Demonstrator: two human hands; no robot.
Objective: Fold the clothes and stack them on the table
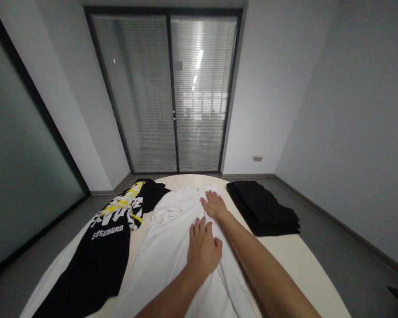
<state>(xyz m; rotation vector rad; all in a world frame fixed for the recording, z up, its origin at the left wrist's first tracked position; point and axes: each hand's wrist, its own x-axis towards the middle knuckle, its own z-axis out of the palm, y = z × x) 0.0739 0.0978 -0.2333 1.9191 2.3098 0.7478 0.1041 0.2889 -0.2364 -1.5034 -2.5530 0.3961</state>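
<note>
White trousers (172, 238) lie spread lengthwise on the pale table, waist end away from me, with loose wrinkles along the upper left side. My left hand (204, 245) lies on the middle of the fabric, fingers stretched forward and thumb apart. Farther up, near the waist, my right hand (214, 204) rests palm down on the cloth with its fingers spread. Neither hand grips the fabric. The lower end of the trousers runs out of view under my forearms.
A black garment (102, 260) with white and yellow print lies along the table's left side. To the right sits a stack of folded black clothes (262, 207). The rounded table (315, 274) stands before a glass door (199, 132) with blinds.
</note>
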